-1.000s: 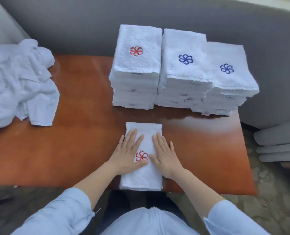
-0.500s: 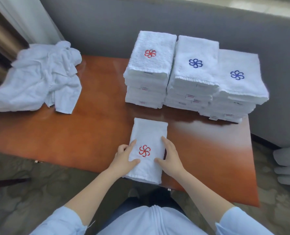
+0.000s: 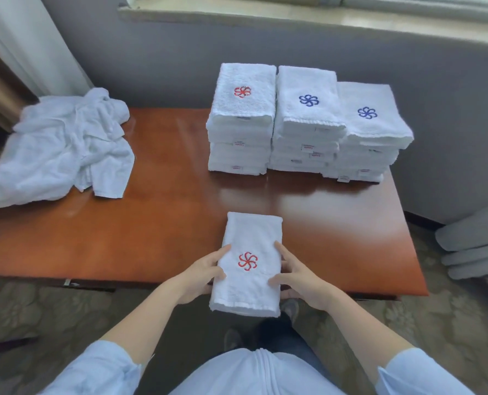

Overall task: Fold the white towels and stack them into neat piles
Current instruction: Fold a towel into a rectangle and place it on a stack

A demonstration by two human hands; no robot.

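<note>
Gripping the folded white red-emblem towel (image 3: 251,232) by its sides in our left hand (image 3: 200,275) and right hand (image 3: 299,277), we risk unsupported layers sagging open mid-lift.

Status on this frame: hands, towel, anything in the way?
Left hand and right hand grip the folded towel by its sides. Towel overhangs near edge of table. Nothing between it and the red-flower pile.

You'll find no words you can read. Tags (image 3: 238,144) on the stacks (image 3: 305,155) carry red print, too small to make out. Emblems only: a red pinwheel (image 3: 247,261) on the towel (image 3: 251,232) you hold and on the left stack (image 3: 244,78), blue pinwheels (image 3: 308,100) on the other two.
</note>
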